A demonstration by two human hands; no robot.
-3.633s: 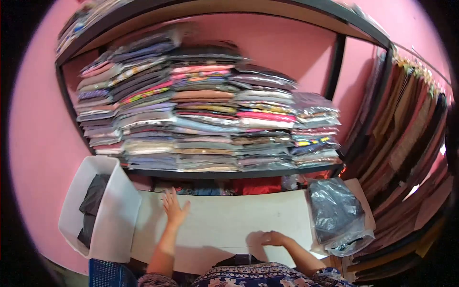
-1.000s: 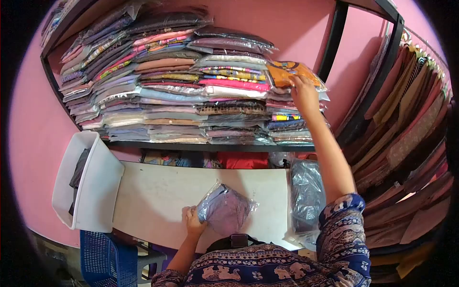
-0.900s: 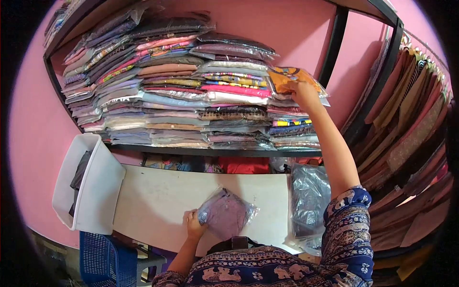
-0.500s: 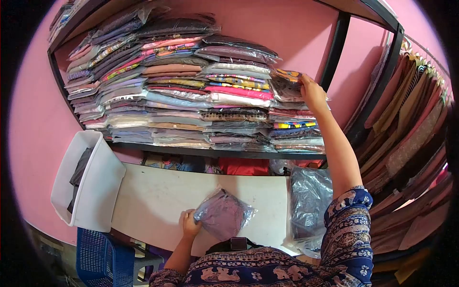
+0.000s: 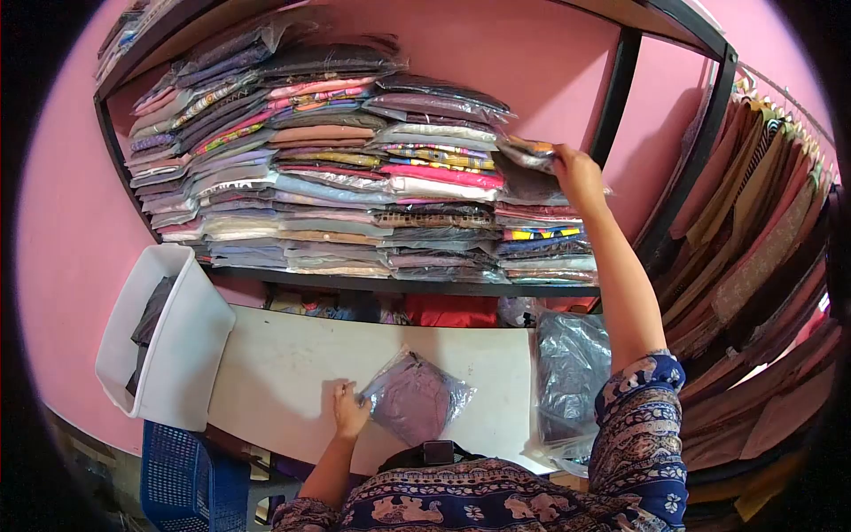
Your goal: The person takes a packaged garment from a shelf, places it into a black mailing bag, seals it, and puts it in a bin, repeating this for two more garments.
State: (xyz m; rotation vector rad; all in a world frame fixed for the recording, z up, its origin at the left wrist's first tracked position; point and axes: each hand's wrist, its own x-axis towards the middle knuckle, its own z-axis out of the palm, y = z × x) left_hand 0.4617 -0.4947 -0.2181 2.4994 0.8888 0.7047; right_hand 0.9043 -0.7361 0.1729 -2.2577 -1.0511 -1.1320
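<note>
My right hand (image 5: 578, 177) reaches up to the shelf and grips the edge of a bagged folded garment (image 5: 530, 154) with some orange on it. This garment is at the top of the rightmost stack, its near side hidden partly by my fingers. Down on the white table, my left hand (image 5: 349, 411) is beside the left corner of a clear plastic packet (image 5: 415, 399) holding mauve folded cloth. The fingers of that hand are apart, and the thumb side is at the packet's corner; whether it touches is hard to see.
Stacks of bagged clothes (image 5: 328, 191) fill the shelf. A white bin (image 5: 191, 341) with dark cloth stands left on the table (image 5: 284, 355), above a blue basket (image 5: 191, 479). Dark bagged items (image 5: 572, 381) lie at right, near hanging garments (image 5: 753, 257) and a black shelf post (image 5: 616, 97).
My left hand has loosened from the packet's corner and shifted slightly left. The orange-patterned garment in my right hand has tilted flatter onto the stack.
</note>
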